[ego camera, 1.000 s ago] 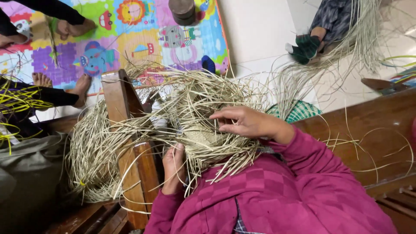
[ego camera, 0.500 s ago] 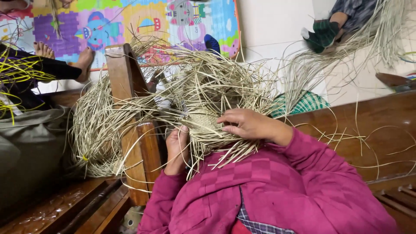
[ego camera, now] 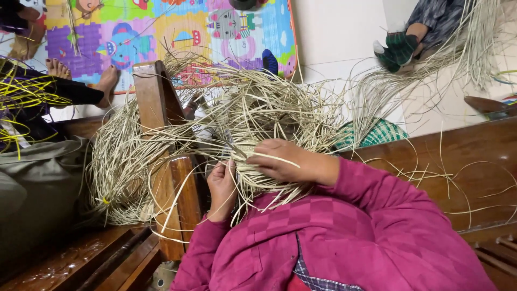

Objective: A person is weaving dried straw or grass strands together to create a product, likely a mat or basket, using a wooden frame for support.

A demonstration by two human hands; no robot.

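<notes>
A half-woven piece of pale straw (ego camera: 253, 156) rests in my lap, its loose strands (ego camera: 269, 102) fanning out in every direction. My right hand (ego camera: 288, 160) lies over the woven part with curled fingers pinning strands. Just left of it, my left hand (ego camera: 222, 184) grips the weave's edge from below, thumb up on the strands. Both arms are in magenta quilted sleeves (ego camera: 344, 231). The centre of the weave is hidden under my right hand.
A wooden armrest post (ego camera: 156, 108) stands left of the weave, with a bundle of straw (ego camera: 116, 161) draped around it. Beyond are a colourful foam mat (ego camera: 161, 32), another person's bare feet (ego camera: 107, 81), yellow strands (ego camera: 24, 91), a grey bag (ego camera: 37, 183), green-socked feet (ego camera: 401, 46) and a wooden bench (ego camera: 468, 156).
The view has shifted a little to the side. Both hands stay on the weave; my left hand has crept slightly up its edge and my right fingers have shifted on the strands.
</notes>
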